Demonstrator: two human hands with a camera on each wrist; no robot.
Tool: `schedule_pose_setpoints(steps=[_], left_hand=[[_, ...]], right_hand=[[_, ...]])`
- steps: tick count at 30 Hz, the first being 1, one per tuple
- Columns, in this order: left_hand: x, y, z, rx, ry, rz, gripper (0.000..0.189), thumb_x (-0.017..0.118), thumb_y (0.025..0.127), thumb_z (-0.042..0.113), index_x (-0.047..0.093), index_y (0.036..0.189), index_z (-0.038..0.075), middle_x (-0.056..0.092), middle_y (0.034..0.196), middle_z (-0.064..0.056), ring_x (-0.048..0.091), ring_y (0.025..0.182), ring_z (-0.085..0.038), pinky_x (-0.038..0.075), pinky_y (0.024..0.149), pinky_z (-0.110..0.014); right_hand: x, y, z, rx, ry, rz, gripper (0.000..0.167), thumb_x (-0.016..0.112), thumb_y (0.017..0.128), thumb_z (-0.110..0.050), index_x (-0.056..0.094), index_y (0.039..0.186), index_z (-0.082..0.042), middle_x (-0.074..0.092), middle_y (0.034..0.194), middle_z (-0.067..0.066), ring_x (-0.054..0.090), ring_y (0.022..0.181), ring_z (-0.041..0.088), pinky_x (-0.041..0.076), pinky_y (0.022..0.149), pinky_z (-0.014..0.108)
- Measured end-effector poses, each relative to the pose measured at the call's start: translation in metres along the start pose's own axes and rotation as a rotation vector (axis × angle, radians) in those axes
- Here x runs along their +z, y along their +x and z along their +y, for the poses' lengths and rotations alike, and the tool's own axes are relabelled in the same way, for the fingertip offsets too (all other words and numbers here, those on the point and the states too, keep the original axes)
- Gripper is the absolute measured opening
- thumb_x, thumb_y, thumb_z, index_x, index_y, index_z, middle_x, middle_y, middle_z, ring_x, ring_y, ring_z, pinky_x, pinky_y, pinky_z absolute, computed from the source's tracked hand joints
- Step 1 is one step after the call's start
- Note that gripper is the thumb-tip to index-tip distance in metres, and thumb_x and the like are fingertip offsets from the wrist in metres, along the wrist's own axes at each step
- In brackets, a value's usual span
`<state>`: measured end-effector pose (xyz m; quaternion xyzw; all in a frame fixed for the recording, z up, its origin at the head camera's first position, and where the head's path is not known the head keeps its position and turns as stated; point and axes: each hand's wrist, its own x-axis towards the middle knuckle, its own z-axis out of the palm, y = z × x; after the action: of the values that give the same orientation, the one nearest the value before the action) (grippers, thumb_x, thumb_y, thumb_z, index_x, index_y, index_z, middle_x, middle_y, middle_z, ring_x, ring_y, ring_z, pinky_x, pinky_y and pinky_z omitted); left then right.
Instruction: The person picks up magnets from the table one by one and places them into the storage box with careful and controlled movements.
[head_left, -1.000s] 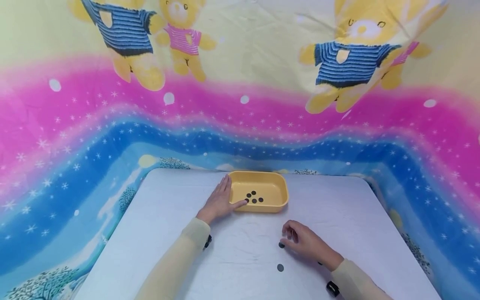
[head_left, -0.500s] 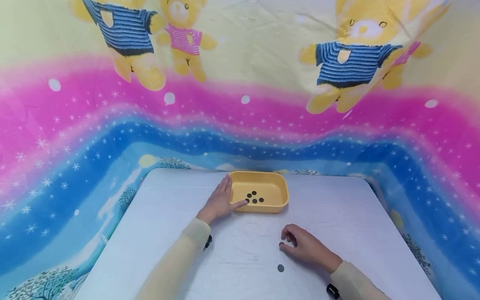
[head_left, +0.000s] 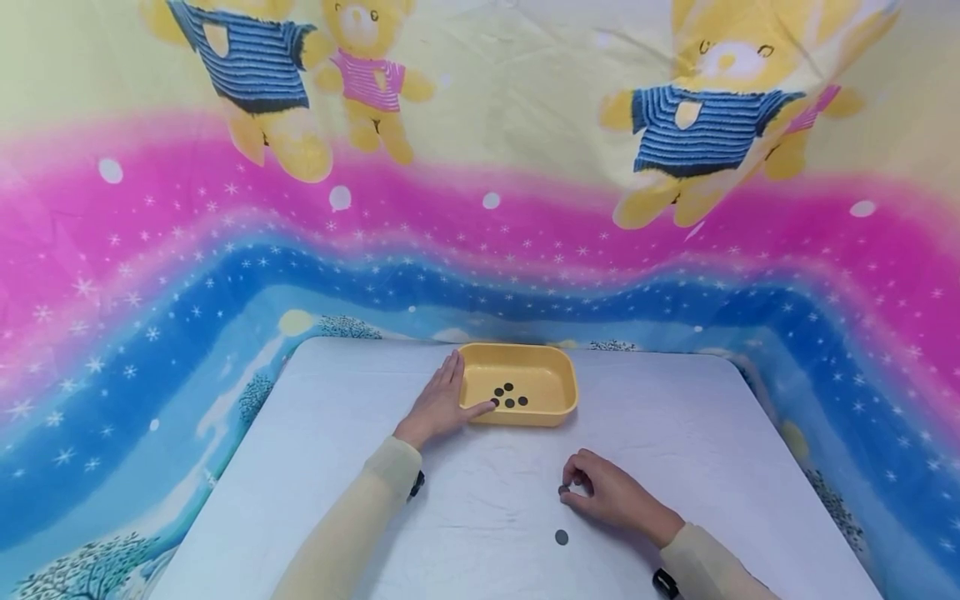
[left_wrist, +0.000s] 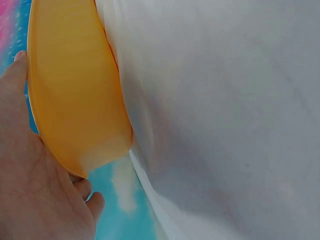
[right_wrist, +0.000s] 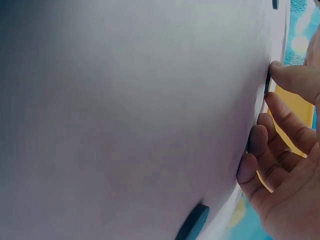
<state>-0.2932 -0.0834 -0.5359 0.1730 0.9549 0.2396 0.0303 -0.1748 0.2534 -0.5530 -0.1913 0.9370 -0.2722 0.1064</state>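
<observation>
In the head view my left hand [head_left: 438, 402] rests against the left end of the yellow bin [head_left: 517, 418], fingers straight along its side and thumb across the front rim. The left wrist view shows that hand beside the bin's wall [left_wrist: 75, 85]. My right hand [head_left: 611, 492] pinches a small dark round disc [right_wrist: 267, 82] between thumb and index finger, close on the white tabletop; its other fingers are loosely curled. A similar disc [head_left: 562, 537] lies flat nearer the person. Another dark disc [right_wrist: 194, 222] appears low in the right wrist view; in the head view it is hidden.
Several dark discs [head_left: 509, 403] lie inside the bin toward its front. The bin stands at the back edge of the white table [head_left: 360, 400]. Behind hangs a colourful cloth [head_left: 480, 225] printed with bears. Dark bands [head_left: 665, 582] sit at both wrists.
My right hand has shifted slightly toward the person, and its index finger and thumb have closed on the disc. The disc seen under the right wrist is now covered. My left hand stays put.
</observation>
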Motion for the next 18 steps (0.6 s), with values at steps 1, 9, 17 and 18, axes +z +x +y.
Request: schedule_pose_setpoints(steps=[1, 9, 17, 18], left_hand=[[-0.0001, 0.0001, 0.0000, -0.001, 0.004, -0.002, 0.121, 0.061, 0.096, 0.076, 0.000, 0.171, 0.003, -0.006, 0.181, -0.013, 0.000, 0.167, -0.029, 0.006, 0.135, -0.044], [0.0004, 0.0001, -0.0003, 0.000, 0.017, 0.003, 0.121, 0.059, 0.096, 0.078, 0.001, 0.171, 0.002, -0.003, 0.181, -0.016, 0.001, 0.167, -0.030, 0.008, 0.135, -0.045], [0.0000, -0.0009, -0.0002, -0.008, 0.004, -0.003, 0.122, 0.059, 0.095, 0.079, 0.000, 0.172, 0.004, -0.008, 0.180, -0.011, -0.001, 0.167, -0.028, 0.008, 0.135, -0.044], [-0.0002, -0.0010, 0.0000, -0.008, -0.001, -0.003, 0.121, 0.059, 0.096, 0.078, 0.000, 0.172, 0.004, -0.009, 0.180, -0.011, -0.001, 0.167, -0.028, 0.007, 0.135, -0.045]], right_hand=[[0.0000, -0.0001, 0.0001, -0.002, -0.001, 0.001, 0.023, 0.087, 0.092, -0.029, 0.065, 0.098, -0.028, 0.056, 0.092, -0.010, 0.054, 0.083, 0.008, 0.050, 0.071, 0.023], [0.0000, -0.0012, 0.0013, -0.030, -0.008, 0.011, 0.022, 0.087, 0.093, -0.028, 0.066, 0.098, -0.025, 0.055, 0.092, -0.009, 0.053, 0.081, 0.007, 0.048, 0.067, 0.024], [-0.0011, -0.0018, 0.0019, -0.039, 0.002, 0.011, 0.022, 0.087, 0.093, -0.028, 0.065, 0.097, -0.025, 0.056, 0.093, -0.010, 0.053, 0.081, 0.006, 0.049, 0.068, 0.024], [-0.0012, -0.0017, 0.0021, -0.038, 0.002, 0.011, 0.022, 0.087, 0.093, -0.027, 0.065, 0.098, -0.025, 0.056, 0.093, -0.010, 0.053, 0.081, 0.006, 0.049, 0.068, 0.024]])
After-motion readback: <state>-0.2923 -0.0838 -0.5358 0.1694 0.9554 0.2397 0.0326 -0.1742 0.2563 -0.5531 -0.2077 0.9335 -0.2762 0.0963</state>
